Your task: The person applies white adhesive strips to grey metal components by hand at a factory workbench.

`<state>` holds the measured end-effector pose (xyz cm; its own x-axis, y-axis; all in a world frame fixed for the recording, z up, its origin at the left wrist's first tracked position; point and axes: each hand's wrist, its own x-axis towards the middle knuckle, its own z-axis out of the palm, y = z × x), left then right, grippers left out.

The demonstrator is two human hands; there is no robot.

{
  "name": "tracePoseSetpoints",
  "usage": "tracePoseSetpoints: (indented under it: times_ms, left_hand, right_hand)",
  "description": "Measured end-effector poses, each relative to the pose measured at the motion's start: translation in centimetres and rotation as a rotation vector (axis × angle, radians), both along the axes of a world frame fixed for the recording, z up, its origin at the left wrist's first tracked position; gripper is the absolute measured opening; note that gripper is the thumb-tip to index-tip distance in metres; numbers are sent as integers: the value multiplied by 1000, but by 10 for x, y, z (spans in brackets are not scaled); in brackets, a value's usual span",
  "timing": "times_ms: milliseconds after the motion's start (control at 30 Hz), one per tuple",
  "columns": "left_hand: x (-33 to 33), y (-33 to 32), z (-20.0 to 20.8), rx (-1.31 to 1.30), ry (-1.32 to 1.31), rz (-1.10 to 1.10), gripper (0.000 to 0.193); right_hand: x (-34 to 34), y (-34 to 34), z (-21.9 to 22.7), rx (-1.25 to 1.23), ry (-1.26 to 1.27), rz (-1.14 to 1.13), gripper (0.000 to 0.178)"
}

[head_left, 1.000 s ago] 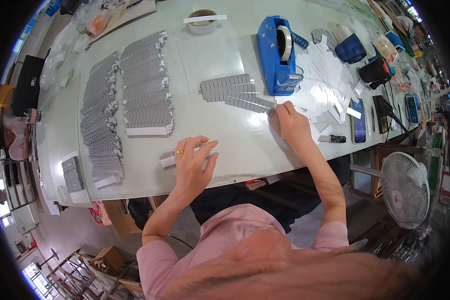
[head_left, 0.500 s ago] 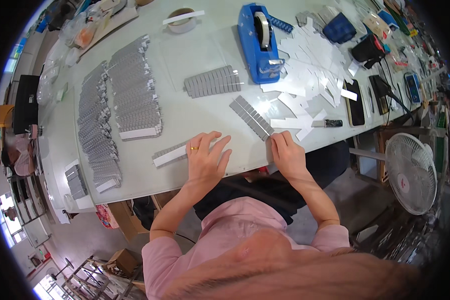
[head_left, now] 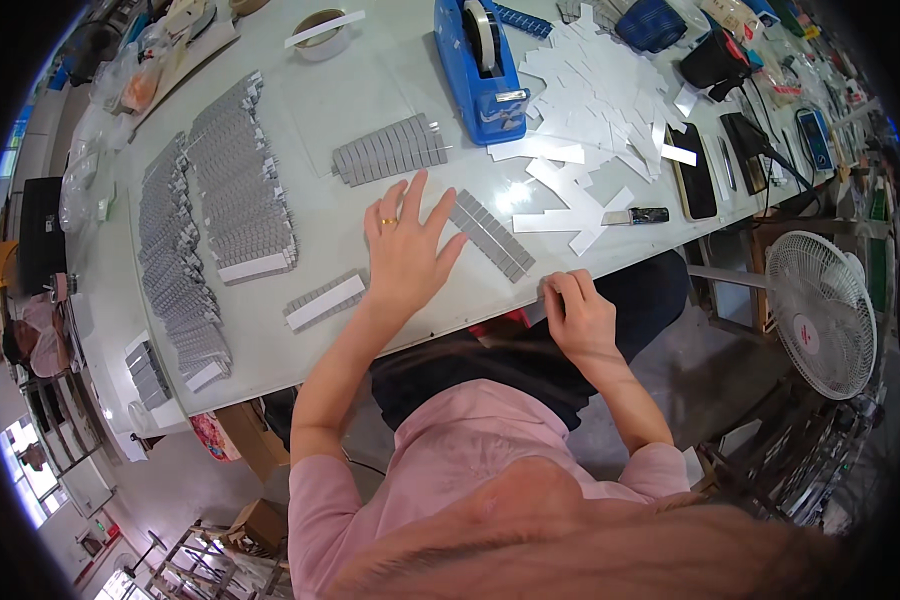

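In the head view, the grey segmented strip (head_left: 491,236) lies flat and slanting, on the near side of the blue tape dispenser (head_left: 470,108), with its lower end toward the table edge. The left hand (head_left: 407,248), nearer the person than the dispenser and to its left, has its fingers spread apart and nothing visible in its grasp; its forefinger is just beside the strip, though contact cannot be told. The right hand (head_left: 582,312), nearer the person and to the dispenser's right, has curled fingers; whether their tips meet or pinch anything, I cannot tell. Good handling here probably means steadying the strip flat with light, spread fingertips and keeping its segments lined up, since pressing on one end could skew them. As for containers, the dispenser carries a tape roll (head_left: 484,38). Right of it, at the far side, a dark blue basket (head_left: 653,25) has contents too unclear to name. Well left of it, a clear plastic bag (head_left: 120,97) shows something orange (head_left: 142,86) inside.
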<state>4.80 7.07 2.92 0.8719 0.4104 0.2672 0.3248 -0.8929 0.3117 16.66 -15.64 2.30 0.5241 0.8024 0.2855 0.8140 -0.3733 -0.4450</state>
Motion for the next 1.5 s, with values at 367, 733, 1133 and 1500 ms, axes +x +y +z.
tracePoseSetpoints:
  times_ms: [367,733,1133,1500]
  left_hand:
    - [-69,-35,2,-44,119,102,52]
    - [-111,-61,-13,3,144,257,52]
    - [-120,-55,-28,133,42,287,43]
    - [-118,-52,-30,138,25,289,38]
  right_hand:
    - [35,34,16,-48,-151,150,48]
    - [26,-22,-15,-29,-359,199,33]
    - [35,8,22,711,977,-330,20]
    - [0,81,5,105,1287,-107,10]
